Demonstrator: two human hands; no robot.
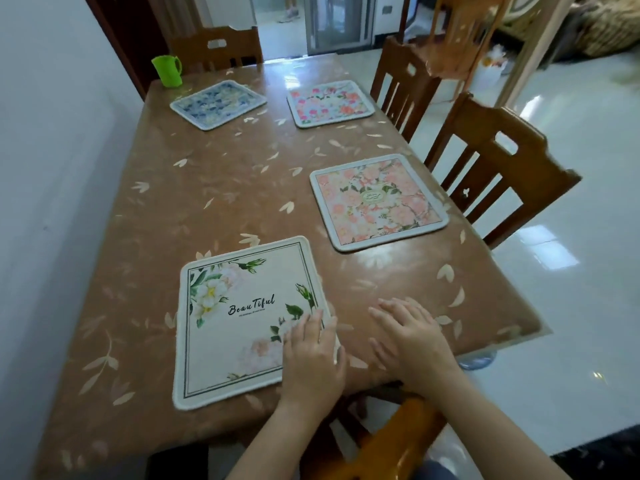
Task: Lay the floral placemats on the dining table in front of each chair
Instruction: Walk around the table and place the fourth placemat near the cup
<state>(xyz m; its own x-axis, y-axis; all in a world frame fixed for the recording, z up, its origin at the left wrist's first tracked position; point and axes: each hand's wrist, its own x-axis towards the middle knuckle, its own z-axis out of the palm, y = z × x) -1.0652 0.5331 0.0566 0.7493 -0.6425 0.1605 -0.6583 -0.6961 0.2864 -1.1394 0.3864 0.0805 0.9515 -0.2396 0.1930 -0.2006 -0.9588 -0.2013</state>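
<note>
Several floral placemats lie flat on the brown dining table. A cream mat reading "Beautiful" is nearest me. My left hand rests flat on its right edge, fingers spread, gripping nothing. My right hand lies flat on the bare table just right of that mat, fingers apart. A pink floral mat sits before the near right chair. A pink-and-white mat lies before the far right chair. A blue floral mat lies near the far end chair.
A green plastic cup stands at the table's far left corner. A white wall runs along the table's left side. An orange chair back is right under my arms. Glossy white floor lies to the right; a person's feet show in the far doorway.
</note>
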